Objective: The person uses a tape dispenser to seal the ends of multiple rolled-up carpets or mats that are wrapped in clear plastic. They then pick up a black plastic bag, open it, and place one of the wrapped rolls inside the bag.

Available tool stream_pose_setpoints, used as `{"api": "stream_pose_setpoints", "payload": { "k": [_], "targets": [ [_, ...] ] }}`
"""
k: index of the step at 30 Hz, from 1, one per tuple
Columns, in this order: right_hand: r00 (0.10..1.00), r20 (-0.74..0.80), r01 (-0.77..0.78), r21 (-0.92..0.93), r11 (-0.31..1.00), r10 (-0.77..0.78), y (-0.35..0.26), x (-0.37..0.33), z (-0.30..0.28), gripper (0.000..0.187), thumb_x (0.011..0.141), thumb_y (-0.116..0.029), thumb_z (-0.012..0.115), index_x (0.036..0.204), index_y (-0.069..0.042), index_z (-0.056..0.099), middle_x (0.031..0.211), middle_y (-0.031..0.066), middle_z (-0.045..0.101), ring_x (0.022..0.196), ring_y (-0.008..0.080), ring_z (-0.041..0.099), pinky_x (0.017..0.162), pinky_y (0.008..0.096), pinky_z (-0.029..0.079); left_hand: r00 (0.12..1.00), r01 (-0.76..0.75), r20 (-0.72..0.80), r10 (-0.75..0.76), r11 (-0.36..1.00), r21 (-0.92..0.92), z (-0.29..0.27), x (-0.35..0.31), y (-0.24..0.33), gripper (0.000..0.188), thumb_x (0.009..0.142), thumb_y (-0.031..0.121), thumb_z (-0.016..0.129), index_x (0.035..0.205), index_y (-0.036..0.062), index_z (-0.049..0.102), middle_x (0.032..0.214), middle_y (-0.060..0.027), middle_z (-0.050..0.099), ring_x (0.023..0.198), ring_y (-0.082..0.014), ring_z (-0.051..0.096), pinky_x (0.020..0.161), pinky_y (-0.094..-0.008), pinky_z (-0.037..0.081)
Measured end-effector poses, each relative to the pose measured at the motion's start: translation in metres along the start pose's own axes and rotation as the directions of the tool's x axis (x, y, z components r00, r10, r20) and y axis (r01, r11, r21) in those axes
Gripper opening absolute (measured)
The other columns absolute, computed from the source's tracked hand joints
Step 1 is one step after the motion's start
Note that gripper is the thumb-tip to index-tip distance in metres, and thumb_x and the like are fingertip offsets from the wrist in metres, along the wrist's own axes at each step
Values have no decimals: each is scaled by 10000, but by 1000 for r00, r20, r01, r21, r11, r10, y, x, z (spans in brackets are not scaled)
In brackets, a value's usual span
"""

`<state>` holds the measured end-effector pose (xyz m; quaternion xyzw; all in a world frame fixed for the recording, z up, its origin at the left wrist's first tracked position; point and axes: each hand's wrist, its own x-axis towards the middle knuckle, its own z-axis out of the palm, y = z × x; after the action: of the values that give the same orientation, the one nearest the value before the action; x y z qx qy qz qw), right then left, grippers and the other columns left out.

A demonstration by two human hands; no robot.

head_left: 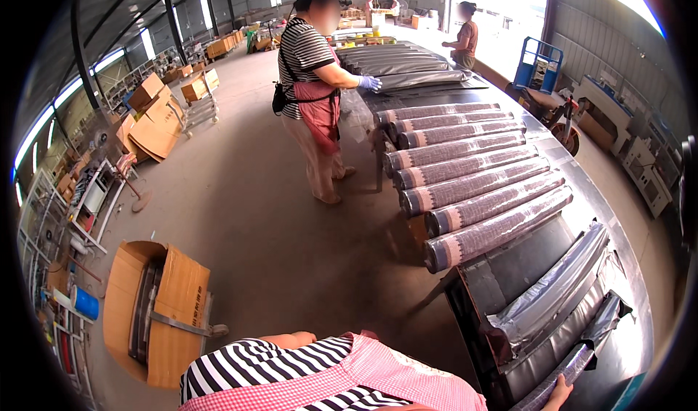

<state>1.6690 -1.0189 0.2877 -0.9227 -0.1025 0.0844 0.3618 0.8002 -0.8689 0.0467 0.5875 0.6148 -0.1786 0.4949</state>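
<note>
My right hand (559,393) is at the lower right, its fingers curled against the side of a dark roll wrapped in clear plastic (556,378). That roll lies at the near end of the long table, partly cut off by the lower edge. A loose dark plastic sleeve (605,315) bunches at its far end. Beside it are a black-wrapped roll (542,367) and a roll in a shiny grey plastic bag (556,287). Part of my left hand (299,338) shows beyond my striped sleeve, over the floor; its fingers cannot be made out.
Several patterned rolls in clear plastic (480,186) lie across the table (625,266). Farther along, a co-worker's gloved hand (369,83) touches black-bagged rolls (407,66). An open carton (178,302) holding dark rolls stands on the left; a blue hand truck (538,66) is at the right.
</note>
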Motion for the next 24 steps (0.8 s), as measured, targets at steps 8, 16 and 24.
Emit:
{"api": "stream_pose_setpoints", "payload": {
  "k": [8, 16, 24],
  "targets": [
    [990, 33, 130, 199, 971, -139, 60, 67, 23, 634, 847, -271, 768, 1281, 119, 520, 1154, 209, 654, 996, 284, 638, 908, 373, 505, 997, -69, -1, 72, 943, -325, 4, 12, 59, 414, 928, 330, 588, 1285, 132, 661, 1350, -150, 621, 1225, -299, 603, 1026, -410, 466],
    [996, -3, 92, 151, 984, -92, 44, 51, 25, 676, 832, -278, 780, 1295, 134, 511, 1178, 226, 650, 1022, 295, 641, 936, 384, 499, 999, -47, -25, 44, 987, -153, 16, 10, 25, 400, 911, 280, 606, 1280, 138, 669, 1328, -127, 643, 1224, -289, 602, 1026, -398, 461],
    [995, -14, 102, 54, 993, -101, 30, 43, 22, 729, 804, -325, 790, 1304, 132, 519, 1225, 254, 644, 1096, 322, 634, 983, 390, 480, 998, -30, -51, 29, 999, -25, 16, 1, 6, 390, 907, 248, 611, 1274, 131, 672, 1313, -120, 655, 1225, -280, 601, 1025, -388, 458]
  ]
}}
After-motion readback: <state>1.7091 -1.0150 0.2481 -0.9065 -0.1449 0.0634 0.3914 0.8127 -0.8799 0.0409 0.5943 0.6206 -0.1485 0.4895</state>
